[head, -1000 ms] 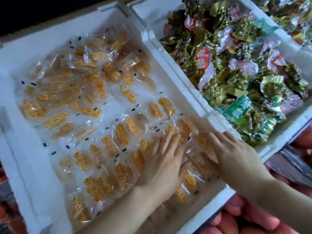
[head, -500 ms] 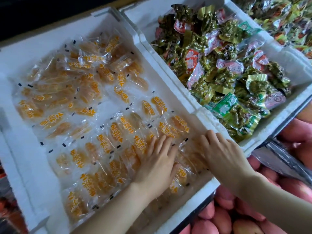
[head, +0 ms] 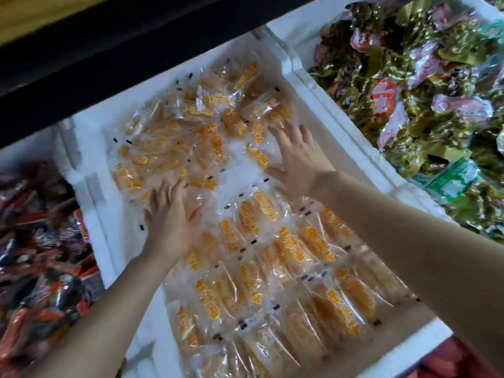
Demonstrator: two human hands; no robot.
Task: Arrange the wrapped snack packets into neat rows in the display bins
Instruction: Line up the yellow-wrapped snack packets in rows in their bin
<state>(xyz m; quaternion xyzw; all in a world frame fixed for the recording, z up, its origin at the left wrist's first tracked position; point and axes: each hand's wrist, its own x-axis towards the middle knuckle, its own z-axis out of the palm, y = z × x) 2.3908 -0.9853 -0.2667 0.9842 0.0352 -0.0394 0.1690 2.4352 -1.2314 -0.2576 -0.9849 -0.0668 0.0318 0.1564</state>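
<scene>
A white foam bin (head: 90,214) holds many clear packets of orange snacks. The near packets (head: 289,271) lie in rough rows; the far ones form a loose heap (head: 174,137). My left hand (head: 170,222) lies flat with spread fingers on packets at the bin's left middle. Farther back on the right side, my right hand (head: 296,156) is spread flat over packets. Neither hand grips anything. A bare patch of bin floor (head: 234,173) shows between the two hands.
To the right, a second white bin (head: 308,58) is heaped with green, gold and pink packets (head: 425,99). On the left lie dark red packets (head: 41,241). A black shelf edge (head: 122,45) runs across the back. Red packets (head: 450,361) show below the bin's near corner.
Both hands left the bin's near right corner and reached farther in, left hand to the left middle, right hand to the far right. The view swung, bringing the left-hand packets into sight.
</scene>
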